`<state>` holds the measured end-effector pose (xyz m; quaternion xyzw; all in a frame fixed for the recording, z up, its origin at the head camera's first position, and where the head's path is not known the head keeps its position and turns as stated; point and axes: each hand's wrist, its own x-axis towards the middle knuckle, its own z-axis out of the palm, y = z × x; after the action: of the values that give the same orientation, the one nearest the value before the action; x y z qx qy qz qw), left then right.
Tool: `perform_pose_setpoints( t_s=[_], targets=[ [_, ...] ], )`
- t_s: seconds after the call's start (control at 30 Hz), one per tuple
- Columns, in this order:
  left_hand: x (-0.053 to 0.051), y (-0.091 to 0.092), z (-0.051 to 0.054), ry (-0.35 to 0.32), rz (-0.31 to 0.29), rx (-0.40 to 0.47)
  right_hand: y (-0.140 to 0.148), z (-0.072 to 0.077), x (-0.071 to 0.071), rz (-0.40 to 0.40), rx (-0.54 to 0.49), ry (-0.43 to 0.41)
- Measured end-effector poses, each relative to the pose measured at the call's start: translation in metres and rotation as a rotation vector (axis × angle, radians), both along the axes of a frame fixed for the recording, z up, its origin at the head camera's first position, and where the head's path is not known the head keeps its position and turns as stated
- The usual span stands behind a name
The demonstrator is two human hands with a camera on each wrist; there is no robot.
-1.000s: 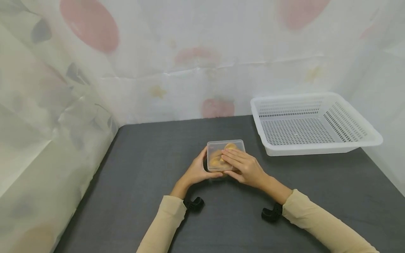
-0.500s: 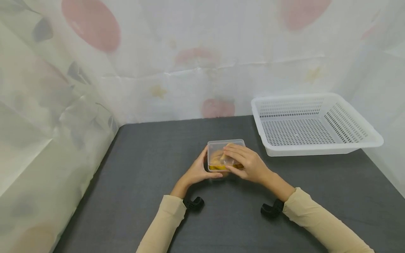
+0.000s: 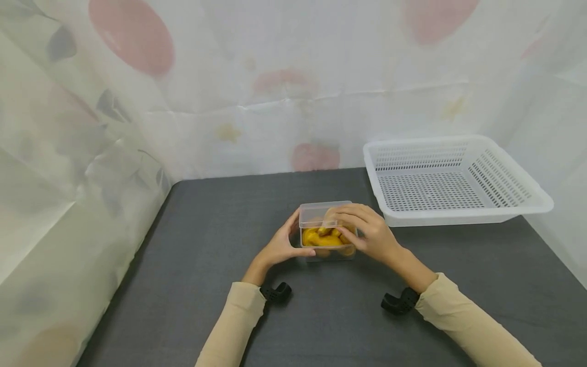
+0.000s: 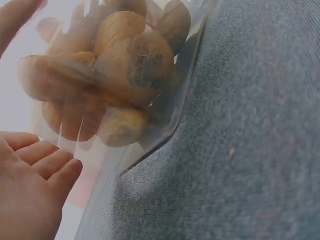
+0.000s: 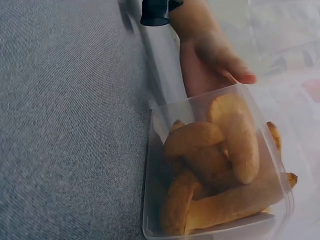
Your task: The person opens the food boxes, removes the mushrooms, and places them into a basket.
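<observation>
A clear plastic box (image 3: 330, 253) full of yellow-brown, rounded pieces (image 3: 321, 238) stands on the dark table. My left hand (image 3: 282, 247) grips its left side, thumb along the front and fingers toward the back. My right hand (image 3: 369, 234) pinches the clear lid (image 3: 313, 215), whose front edge is raised and set back, baring the pieces at the front. In the left wrist view, the left hand (image 4: 30, 190) is beside the box wall, with pieces (image 4: 135, 60) behind it. The right wrist view shows the box's pieces (image 5: 200, 160) and my left hand (image 5: 212, 62) beyond.
A white perforated basket (image 3: 463, 216) stands at the back right of the dark table (image 3: 206, 219), a little behind my right hand. Printed sheets hang along the back (image 3: 275, 132) and the left side (image 3: 105, 204). Each wrist carries a black mount.
The lid has shifted from lying over the box to raised at the front and back from it, exposing the yellow pieces. My right hand has moved slightly up and right with it.
</observation>
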<state>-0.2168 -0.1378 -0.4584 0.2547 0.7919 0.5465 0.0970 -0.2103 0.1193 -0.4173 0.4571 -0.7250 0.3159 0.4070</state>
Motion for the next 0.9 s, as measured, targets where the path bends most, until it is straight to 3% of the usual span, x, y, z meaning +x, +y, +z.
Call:
perform_pose_setpoints(
  t_s=[0.17,0.5,0.7,0.9],
  targets=[
    [-0.001,-0.005,0.000,0.002,0.015,0.017,-0.003,0.003,-0.001,-0.027,-0.077,0.072],
    [-0.001,-0.007,0.000,-0.009,0.072,0.033,-0.010,0.009,-0.002,-0.079,-0.272,0.102],
    [0.001,-0.007,0.003,0.035,0.095,0.036,-0.011,0.009,-0.006,-0.139,-0.278,0.079],
    [0.000,-0.006,0.004,0.084,0.116,0.039,-0.008,0.008,-0.008,-0.156,-0.246,0.000]
  ],
)
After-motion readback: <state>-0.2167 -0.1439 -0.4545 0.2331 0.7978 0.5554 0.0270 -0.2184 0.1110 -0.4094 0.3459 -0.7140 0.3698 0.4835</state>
